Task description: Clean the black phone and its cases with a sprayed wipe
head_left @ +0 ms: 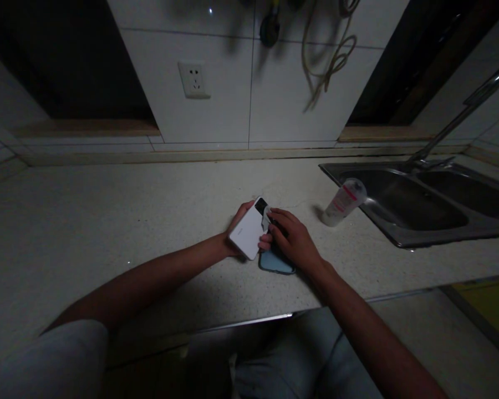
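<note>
A white phone lies tilted in my left hand, its back and dark camera block facing up. The fingers of that hand wrap round it from beneath, with fingertips showing at its right edge. Pinched in my right hand is a small whitish wipe, which touches the phone beside the camera block. Under my right hand, a blue-grey phone case rests on the countertop, partly covered by the hand.
A clear plastic cup with pink print stands on the countertop to the right. Beyond it is a steel double sink with a tall faucet. A socket and a hanging cord are on the tiled wall.
</note>
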Available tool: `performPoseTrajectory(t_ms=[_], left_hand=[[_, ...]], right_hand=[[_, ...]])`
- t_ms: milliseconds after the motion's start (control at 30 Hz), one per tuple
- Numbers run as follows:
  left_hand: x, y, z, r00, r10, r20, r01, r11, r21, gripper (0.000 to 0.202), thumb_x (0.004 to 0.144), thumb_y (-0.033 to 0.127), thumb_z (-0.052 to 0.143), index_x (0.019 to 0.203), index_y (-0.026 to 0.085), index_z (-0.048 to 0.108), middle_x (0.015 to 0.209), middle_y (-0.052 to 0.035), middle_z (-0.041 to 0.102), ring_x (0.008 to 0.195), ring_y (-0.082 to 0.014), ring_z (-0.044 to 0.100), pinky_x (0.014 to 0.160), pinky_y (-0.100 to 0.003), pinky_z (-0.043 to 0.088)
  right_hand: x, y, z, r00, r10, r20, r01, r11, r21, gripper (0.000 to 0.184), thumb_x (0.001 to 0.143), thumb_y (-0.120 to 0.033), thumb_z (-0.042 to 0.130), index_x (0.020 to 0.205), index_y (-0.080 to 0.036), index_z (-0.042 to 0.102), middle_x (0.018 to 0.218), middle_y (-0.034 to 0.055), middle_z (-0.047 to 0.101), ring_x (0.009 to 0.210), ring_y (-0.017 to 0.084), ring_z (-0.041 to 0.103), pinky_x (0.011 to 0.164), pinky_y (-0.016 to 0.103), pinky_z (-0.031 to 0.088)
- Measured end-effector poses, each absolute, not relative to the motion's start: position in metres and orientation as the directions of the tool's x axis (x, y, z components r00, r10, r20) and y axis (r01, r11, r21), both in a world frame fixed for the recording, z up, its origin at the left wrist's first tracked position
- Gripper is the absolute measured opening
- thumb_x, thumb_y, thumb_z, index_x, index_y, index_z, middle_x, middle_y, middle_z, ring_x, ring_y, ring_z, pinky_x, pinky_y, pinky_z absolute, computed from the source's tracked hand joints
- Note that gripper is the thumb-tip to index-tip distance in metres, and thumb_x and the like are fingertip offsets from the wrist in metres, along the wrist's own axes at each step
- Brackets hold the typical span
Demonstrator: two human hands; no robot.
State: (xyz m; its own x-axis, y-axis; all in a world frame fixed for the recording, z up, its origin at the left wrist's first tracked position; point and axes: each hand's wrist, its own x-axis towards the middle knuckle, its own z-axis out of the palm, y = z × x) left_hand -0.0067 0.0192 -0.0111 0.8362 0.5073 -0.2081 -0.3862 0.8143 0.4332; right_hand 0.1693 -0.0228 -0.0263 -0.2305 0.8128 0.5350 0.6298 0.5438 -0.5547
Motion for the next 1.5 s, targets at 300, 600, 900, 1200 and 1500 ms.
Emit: performPoseTrajectory(t_ms=[300,600,900,1200,1500], left_hand=[[-0.007,0.018,-0.01,0.852,0.492,-0.18,-0.381,0.818,0.431,0.05,0.091,0.063,0.043,0.098,0.018,0.064,0.078,-0.0079,0.064,0.056,-0.0183,0.056,0.048,-0.027,0.04],[-0.003,0.016,-0.009,0.845,0.486,-0.225,-0.35,0.818,0.456,0.046,0.087,0.061,0.052,0.091,0.017,0.063,0.061,-0.0014,0.057,0.046,-0.0186,0.055,0.04,-0.026,0.036],[-0.002,0.015,-0.006,0.816,0.492,-0.302,-0.329,0.827,0.457,0.046,0.089,0.062,0.05,0.076,0.019,0.061,0.05,-0.0014,0.053,0.041,-0.0195,0.055,0.037,-0.027,0.04],[-0.003,0.021,-0.014,0.735,0.588,-0.338,-0.433,0.79,0.433,0.044,0.092,0.055,0.051,0.08,0.015,0.063,0.06,-0.0044,0.062,0.044,-0.0157,0.057,0.038,-0.024,0.041],[0.0,0.025,-0.018,0.697,0.655,-0.292,-0.487,0.731,0.478,0.043,0.09,0.055,0.055,0.078,0.015,0.063,0.063,-0.0053,0.063,0.051,-0.0158,0.059,0.047,-0.025,0.048]], right_hand=[[0.17,-0.021,-0.031,-0.208,0.833,0.512,0.666,0.504,-0.55,0.039,0.097,-0.033,0.05,0.132,-0.021,0.065,0.138,0.0153,0.064,0.128,0.029,0.06,0.11,0.054,0.047],[0.162,-0.02,-0.027,-0.232,0.839,0.493,0.602,0.521,-0.604,0.052,0.1,-0.039,0.048,0.15,-0.023,0.049,0.156,0.012,0.048,0.147,0.027,0.042,0.121,0.054,0.035],[0.161,-0.02,-0.02,-0.393,0.694,0.603,0.483,0.714,-0.508,0.05,0.1,-0.033,0.05,0.15,-0.024,0.049,0.158,0.0092,0.044,0.149,0.023,0.038,0.121,0.05,0.037],[0.161,-0.027,-0.01,-0.516,0.501,0.694,0.351,0.863,-0.362,0.032,0.095,-0.025,0.056,0.124,-0.026,0.071,0.13,0.0084,0.071,0.129,0.024,0.062,0.106,0.051,0.053],[0.161,-0.031,-0.006,-0.523,0.532,0.666,0.458,0.834,-0.307,0.018,0.094,-0.032,0.06,0.095,-0.027,0.078,0.098,0.0053,0.08,0.094,0.023,0.071,0.085,0.043,0.054]])
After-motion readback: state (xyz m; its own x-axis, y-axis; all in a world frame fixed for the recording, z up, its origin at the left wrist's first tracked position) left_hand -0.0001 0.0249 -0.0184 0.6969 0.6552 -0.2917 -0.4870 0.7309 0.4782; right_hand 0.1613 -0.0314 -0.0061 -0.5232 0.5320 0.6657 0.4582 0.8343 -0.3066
